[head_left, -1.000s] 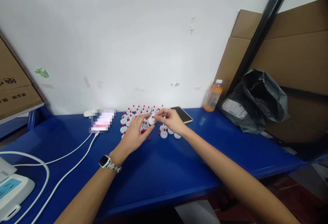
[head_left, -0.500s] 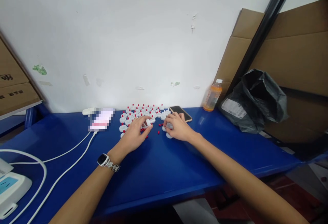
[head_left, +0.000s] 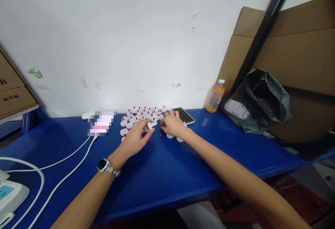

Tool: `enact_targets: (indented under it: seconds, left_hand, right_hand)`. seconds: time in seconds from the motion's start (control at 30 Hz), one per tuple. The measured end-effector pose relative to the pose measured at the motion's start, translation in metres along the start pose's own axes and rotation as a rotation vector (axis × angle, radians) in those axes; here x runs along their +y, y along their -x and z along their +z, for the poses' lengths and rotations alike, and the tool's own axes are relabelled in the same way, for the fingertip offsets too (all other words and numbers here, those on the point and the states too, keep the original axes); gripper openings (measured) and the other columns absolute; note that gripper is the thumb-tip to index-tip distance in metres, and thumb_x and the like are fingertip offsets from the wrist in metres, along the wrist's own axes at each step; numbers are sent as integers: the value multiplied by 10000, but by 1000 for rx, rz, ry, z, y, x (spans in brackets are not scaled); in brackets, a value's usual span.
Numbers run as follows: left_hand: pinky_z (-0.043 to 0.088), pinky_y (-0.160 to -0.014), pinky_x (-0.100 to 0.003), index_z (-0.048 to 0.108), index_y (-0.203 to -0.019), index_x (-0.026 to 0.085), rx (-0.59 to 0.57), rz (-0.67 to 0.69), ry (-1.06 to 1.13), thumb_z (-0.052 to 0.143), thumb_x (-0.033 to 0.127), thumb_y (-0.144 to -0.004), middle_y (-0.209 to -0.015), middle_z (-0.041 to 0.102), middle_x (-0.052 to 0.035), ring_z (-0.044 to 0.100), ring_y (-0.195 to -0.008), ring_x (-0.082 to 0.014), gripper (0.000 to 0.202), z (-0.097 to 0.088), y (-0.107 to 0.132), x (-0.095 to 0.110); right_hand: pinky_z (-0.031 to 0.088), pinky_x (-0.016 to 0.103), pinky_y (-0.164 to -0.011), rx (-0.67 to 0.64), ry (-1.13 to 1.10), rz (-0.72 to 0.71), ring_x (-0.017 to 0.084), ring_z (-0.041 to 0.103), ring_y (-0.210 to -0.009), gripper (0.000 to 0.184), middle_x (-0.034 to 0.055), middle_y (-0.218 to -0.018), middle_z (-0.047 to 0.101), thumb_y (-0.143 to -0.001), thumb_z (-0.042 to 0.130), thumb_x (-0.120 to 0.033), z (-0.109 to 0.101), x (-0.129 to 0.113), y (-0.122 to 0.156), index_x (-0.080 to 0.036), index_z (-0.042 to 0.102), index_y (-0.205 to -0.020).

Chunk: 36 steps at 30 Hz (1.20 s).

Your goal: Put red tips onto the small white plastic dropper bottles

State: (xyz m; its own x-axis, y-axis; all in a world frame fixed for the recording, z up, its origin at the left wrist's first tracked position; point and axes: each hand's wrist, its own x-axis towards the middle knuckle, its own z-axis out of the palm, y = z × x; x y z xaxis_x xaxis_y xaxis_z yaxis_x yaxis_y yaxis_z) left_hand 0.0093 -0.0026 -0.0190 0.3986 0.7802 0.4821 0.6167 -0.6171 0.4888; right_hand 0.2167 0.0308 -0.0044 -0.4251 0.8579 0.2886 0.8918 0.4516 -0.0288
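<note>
My left hand point(head_left: 134, 136) has its thumb and fingers closed around a white nozzle cap point(head_left: 150, 126). To the right of it, my right hand point(head_left: 172, 124) points down with its fingertips together; whatever they pinch is hidden. Behind my left hand stand several white nozzle caps with red tips point(head_left: 124, 131), crowded together. Small loose red tip caps point(head_left: 160, 135) lie on the table between and below my hands. A few white nozzle caps point(head_left: 180, 139) rest under and beside my right wrist, partly covered by it.
A phone point(head_left: 184, 116) lies behind my right hand on the blue table point(head_left: 157, 180). Farther right are an orange drink bottle point(head_left: 216, 96) and a grey plastic bag point(head_left: 248, 103). At left, a lit phone point(head_left: 102, 122), white cables point(head_left: 62, 180) and a power strip point(head_left: 13, 197).
My right hand has moved left, off the white nozzle caps and closer to my left hand. My left hand keeps its hold on the nozzle cap. The view has shifted slightly.
</note>
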Motion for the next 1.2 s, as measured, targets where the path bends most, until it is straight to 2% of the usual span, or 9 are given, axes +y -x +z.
enact_targets:
  seconds: [0.07,0.13,0.3,0.37,0.43,0.57,0.77,0.97,1.2]
  left_hand:
    - [462,-928,-411,564,-1263,202,11,7,-2,496,447,-962,-1089,646,-72,583,-994,-233,394,-1,0,-1]
    - [461,-928,-411,566,-1258,189,23,8,-3,495,450,-962,-1083,645,-77,584,-990,-233,401,-1,0,-2]
    - [471,-899,-404,535,-1300,181,36,-18,12,449,456,-983,-1090,640,-92,584,-1003,-238,428,-2,1,-2]
    - [471,-894,-401,510,-1328,180,42,-38,31,423,461,-995,-1105,636,-98,580,-1022,-239,445,-3,1,-1]
    - [471,-892,-397,495,-1344,185,45,-44,53,410,464,-1001,-1124,629,-98,576,-1028,-236,451,-3,1,1]
    - [470,-884,-386,489,-1350,210,36,-19,105,417,464,-1002,-1118,620,-81,574,-996,-220,437,-4,2,5]
    - [468,-852,-373,506,-1333,226,48,-1,163,430,471,-999,-1042,622,-63,575,-934,-205,421,-6,3,8]
    - [456,-775,-332,523,-1316,205,60,2,195,442,452,-998,-945,614,-50,566,-840,-181,411,-5,3,15]
    - [453,-691,-289,543,-1307,212,126,-24,297,451,456,-990,-853,627,-12,550,-727,-155,410,1,3,22]
  right_hand:
    - [295,444,-906,20,-38,14,290,503,-1038,126,109,-953,688,-856,627,-253,-3,-1,-1,-189,725,-805]
    - [328,431,-910,100,-182,32,267,547,-1004,124,89,-921,705,-866,606,-242,-7,-2,0,-185,697,-803]
    - [456,308,-730,255,-1001,78,172,645,-747,166,40,-783,710,-878,610,-336,-9,-12,3,-175,646,-895]
    - [465,291,-696,286,-1228,85,161,640,-714,230,23,-743,693,-834,669,-403,-6,-18,5,-176,659,-874]
    - [463,280,-681,299,-1358,108,146,621,-692,274,11,-734,681,-789,716,-443,-3,-25,8,-179,679,-853]
    - [445,263,-649,301,-1504,148,121,580,-656,316,-2,-720,670,-725,778,-472,-2,-34,13,-184,688,-817]
    - [404,261,-573,404,-1564,248,109,508,-569,365,-10,-658,643,-668,819,-494,-7,-39,17,-189,643,-759]
    - [376,255,-552,350,-1628,219,98,469,-553,372,-20,-644,612,-673,822,-494,-7,-45,20,-193,611,-724]
    - [379,257,-568,397,-1716,191,102,455,-567,373,-38,-620,556,-650,838,-457,-10,-50,19,-201,572,-702]
